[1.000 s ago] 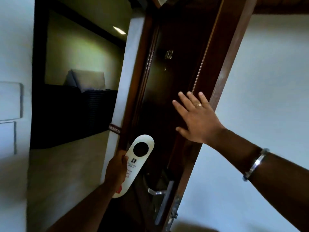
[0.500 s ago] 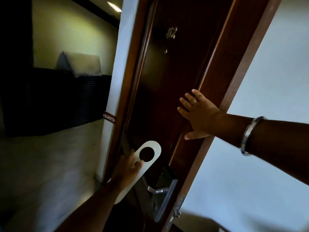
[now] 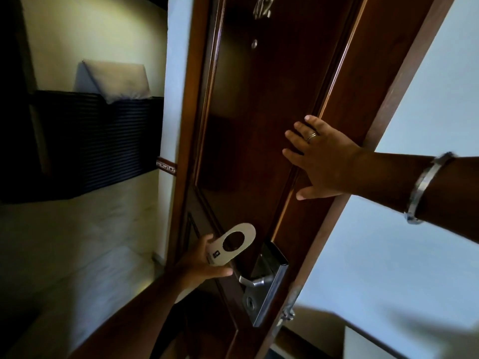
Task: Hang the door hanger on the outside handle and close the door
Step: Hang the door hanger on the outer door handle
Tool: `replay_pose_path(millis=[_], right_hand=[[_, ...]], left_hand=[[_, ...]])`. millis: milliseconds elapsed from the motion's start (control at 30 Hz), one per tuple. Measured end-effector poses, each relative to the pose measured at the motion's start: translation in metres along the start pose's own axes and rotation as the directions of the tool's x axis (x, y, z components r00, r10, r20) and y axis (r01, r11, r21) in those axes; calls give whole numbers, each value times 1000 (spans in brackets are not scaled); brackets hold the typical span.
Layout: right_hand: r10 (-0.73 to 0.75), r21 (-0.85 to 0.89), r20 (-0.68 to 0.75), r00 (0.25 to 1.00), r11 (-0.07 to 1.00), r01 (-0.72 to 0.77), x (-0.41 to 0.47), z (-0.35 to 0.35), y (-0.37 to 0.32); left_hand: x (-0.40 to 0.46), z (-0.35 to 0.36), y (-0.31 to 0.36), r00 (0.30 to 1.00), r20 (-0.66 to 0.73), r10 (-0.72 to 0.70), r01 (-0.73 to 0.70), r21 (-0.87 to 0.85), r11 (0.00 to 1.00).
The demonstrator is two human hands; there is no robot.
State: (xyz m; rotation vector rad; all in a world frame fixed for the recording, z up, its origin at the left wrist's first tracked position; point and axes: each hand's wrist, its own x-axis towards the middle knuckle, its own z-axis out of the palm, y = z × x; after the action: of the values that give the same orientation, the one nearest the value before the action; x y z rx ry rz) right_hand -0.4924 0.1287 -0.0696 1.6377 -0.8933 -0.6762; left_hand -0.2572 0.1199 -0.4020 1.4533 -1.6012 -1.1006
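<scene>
Hanger now down near the lever, door held steady

The left hand's fingers [image 3: 207,242] are clamped on the white door hanger [image 3: 233,246], thumb underneath and fingertips over its top edge, and since a moment ago they have carried it lower and closer, so its round hole now sits just above and to the left of the metal handle [image 3: 252,280], not yet on it. By my reading, the hanging step is nearly at hand: the hole needs to come down over the lever's free end. The left hand [image 3: 201,265] reaches in from below, forearm angled up toward the lock plate [image 3: 269,283]. The right hand [image 3: 321,161] lies flat on the door [image 3: 259,125], fingers spread and holding nothing, having shifted up toward the door's edge; its arm runs in nearly level from the right, bracing the panel, which is open.
</scene>
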Motion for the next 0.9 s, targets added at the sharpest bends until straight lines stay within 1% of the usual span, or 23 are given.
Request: replay_pose_path(millis=[67, 133, 167, 267, 333, 500, 567, 600, 667, 733, 767, 833, 900], right_hand=[[3, 0, -9, 1000, 1000, -3, -1, 4, 1], [2, 0, -17, 1000, 1000, -2, -1, 7, 2], [-3, 1, -19, 1000, 1000, 3, -1, 9, 2], [-22, -11, -21, 1000, 1000, 22, 1, 15, 1], [-30, -21, -21, 999, 999, 30, 2, 17, 2], [-38, -36, -23, 999, 999, 37, 2, 21, 5], [-41, -41, -22, 999, 998, 40, 1, 23, 5], [-42, -40, -23, 999, 998, 41, 0, 24, 6], [-39, -36, -23, 999, 999, 38, -1, 25, 5], [-39, -41, -24, 999, 998, 38, -2, 27, 4], [-38, -45, -28, 999, 998, 37, -2, 27, 4], [-42, -39, -27, 999, 998, 41, -2, 27, 4], [-48, -46, -32, 998, 998, 47, -1, 27, 6]], left_hand=[[1, -1, -7, 997, 71, -25, 25, 9, 1000], [3, -2, -9, 986, 150, -67, 74, -39, 996], [6, -2, -7, 977, 191, -90, 100, -44, 994], [15, -1, 4, 935, 314, -163, 167, 11, 986], [21, 4, 8, 917, 352, -190, 210, -18, 978], [11, 29, 6, 899, 414, -145, 205, -103, 973], [6, 43, -1, 894, 434, -116, 211, -179, 961], [3, 51, -6, 899, 423, -110, 210, -198, 957], [-7, 70, -11, 934, 340, -105, 172, -173, 970], [-17, 96, -14, 978, 196, -65, 95, -143, 985], [-20, 110, -15, 995, 100, -27, 35, -79, 996], [-24, 134, -14, 997, -56, 51, -47, 61, 997], [-21, 150, -15, 988, -130, 79, -68, 85, 994]])
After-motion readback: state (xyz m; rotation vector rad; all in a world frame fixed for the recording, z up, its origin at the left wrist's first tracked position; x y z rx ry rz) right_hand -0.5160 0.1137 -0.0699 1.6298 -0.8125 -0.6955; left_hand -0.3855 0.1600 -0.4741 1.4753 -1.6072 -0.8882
